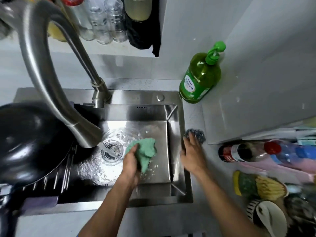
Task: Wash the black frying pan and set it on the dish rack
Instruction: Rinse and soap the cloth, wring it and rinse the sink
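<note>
Gripping green cloth, left hand — right hand reaches steel scourer.

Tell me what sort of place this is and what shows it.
Most likely a home kitchen, at the washing-up spot. A stainless steel sink sits under a running faucet, a green bottle of dish soap stands on the counter beside it, and a black frying pan rests on a dish rack.

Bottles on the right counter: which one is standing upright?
The green pump bottle in the corner behind the sink. The cola bottle and the blue-labelled clear bottle both lie on their sides.
</note>
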### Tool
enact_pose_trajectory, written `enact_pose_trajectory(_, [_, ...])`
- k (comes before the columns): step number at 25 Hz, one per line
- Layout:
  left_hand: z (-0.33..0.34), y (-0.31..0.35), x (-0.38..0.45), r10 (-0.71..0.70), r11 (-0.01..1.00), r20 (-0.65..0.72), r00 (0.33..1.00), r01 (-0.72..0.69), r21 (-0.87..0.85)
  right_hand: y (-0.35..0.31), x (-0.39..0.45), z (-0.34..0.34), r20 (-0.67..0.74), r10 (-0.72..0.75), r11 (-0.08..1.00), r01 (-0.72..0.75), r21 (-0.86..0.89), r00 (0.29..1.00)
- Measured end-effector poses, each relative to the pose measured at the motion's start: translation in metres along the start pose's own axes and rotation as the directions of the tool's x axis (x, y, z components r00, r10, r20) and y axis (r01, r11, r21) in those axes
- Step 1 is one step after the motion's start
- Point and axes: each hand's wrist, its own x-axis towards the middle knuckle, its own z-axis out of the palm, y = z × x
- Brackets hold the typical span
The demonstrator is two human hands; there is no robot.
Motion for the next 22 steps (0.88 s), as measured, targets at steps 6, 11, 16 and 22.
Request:
enact_pose_trajectory(6, [-0.072,0.033,-0.006,0.199,0.878,-0.165,0.966,-0.101,0.467,-0.051,0.057,-0.031,-0.314,-0.091,0.989,0.121,0.079,0.945])
enact_pose_trajectory(11, [-0.097,0.073,-0.002,0.451,0.473,-0.179,0.874,-0.063,0.879,-0.154,-0.026,0.059,0.073,-0.229,0.752,0.129,0.647,0.971])
enact_pose_trajectory(16, [-0.096,0.089,-0.018,0.272,0.672,0.010,0.962,-0.198,0.714,-0.219,-0.019,0.093,0.488,0.004,0.201,-0.479,0.854,0.873])
enact_pose_trajectory(22, [-0.124,0.100,-0.042,0.706,-0.096,0.435,0.560,-0.532,0.841,-0.240,-0.027,0.119,0.704,-0.023,-0.177,-0.696,0.696,0.709])
